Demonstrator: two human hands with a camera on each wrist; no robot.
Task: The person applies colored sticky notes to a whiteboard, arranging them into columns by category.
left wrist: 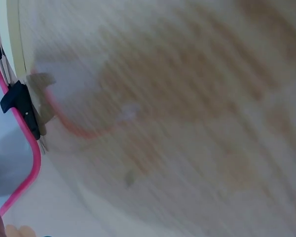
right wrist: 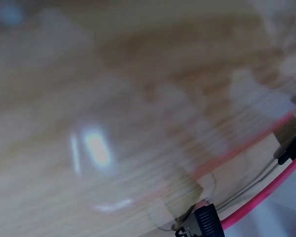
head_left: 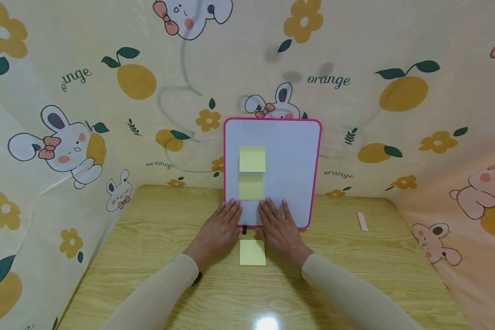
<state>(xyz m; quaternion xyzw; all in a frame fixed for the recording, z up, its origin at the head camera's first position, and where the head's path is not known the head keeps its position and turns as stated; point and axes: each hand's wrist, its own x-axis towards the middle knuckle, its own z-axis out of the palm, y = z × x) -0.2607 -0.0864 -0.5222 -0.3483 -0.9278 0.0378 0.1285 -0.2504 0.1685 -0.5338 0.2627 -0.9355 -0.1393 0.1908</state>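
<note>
A whiteboard (head_left: 290,169) with a pink frame stands on the wooden table near the back wall. Two yellow sticky notes, an upper one (head_left: 252,159) and a lower one (head_left: 251,188), are on its face, left of centre. My left hand (head_left: 219,229) rests straight fingers on the board's lower left. The fingers of my right hand (head_left: 279,229) lie straight against its lower middle. Between my wrists, a third yellow note (head_left: 253,252) is on the table. Black clip-like parts (left wrist: 22,106) show on the pink edge in the left wrist view, with another black part (right wrist: 207,221) in the right wrist view.
A small pink strip (head_left: 362,222) lies on the table (head_left: 334,270) at the right. Patterned cloth (head_left: 354,41) with rabbits and oranges covers the back and both sides. Beside the left sleeve is a small dark object (head_left: 197,278), partly hidden.
</note>
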